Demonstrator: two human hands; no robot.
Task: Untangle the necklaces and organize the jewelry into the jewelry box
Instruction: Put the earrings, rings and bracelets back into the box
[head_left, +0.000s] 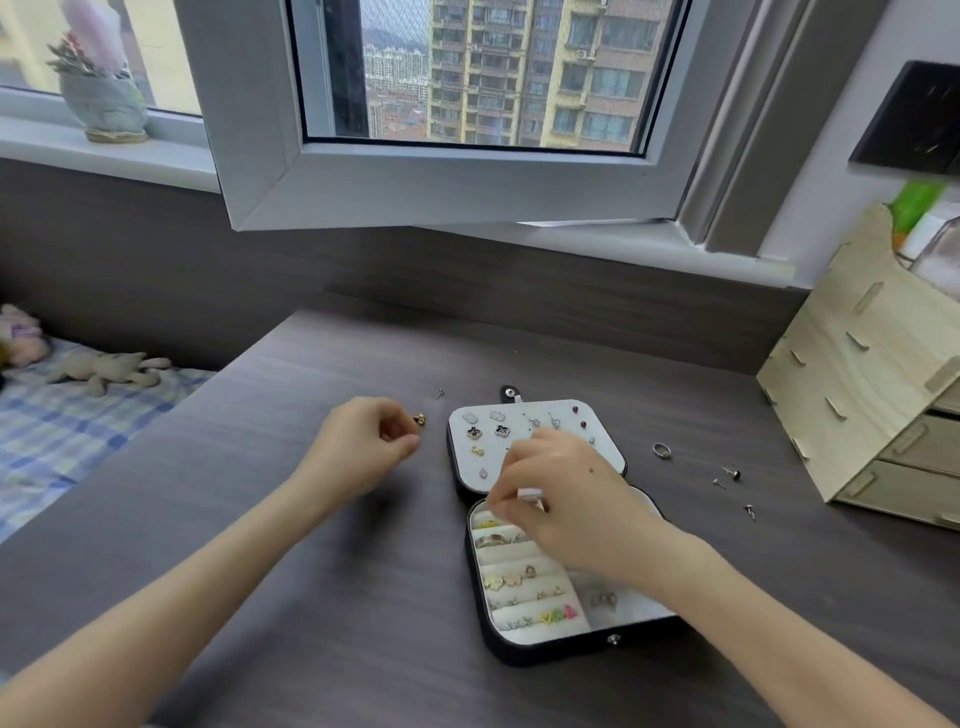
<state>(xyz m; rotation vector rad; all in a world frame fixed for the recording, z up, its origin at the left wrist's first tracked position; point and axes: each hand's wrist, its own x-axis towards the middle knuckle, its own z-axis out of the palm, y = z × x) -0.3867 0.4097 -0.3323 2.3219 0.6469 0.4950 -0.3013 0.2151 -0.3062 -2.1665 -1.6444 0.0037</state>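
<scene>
Dark desk (363, 597): left hand (363, 441) curled, gold earring (420, 419) at its fingertips, grip unclear; right hand (566, 493) pinches a pale piece (530, 493) above the jewelry box (524, 656).

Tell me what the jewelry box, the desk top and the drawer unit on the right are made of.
Black jewelry box with white lining: probably faux leather outside, smooth and matte; soft velvety padding inside. Dark grey desk top: likely laminate, given its matte printed-looking wood grain. Pale slotted drawer unit: unfinished plywood, judging by its tab joints.
</scene>
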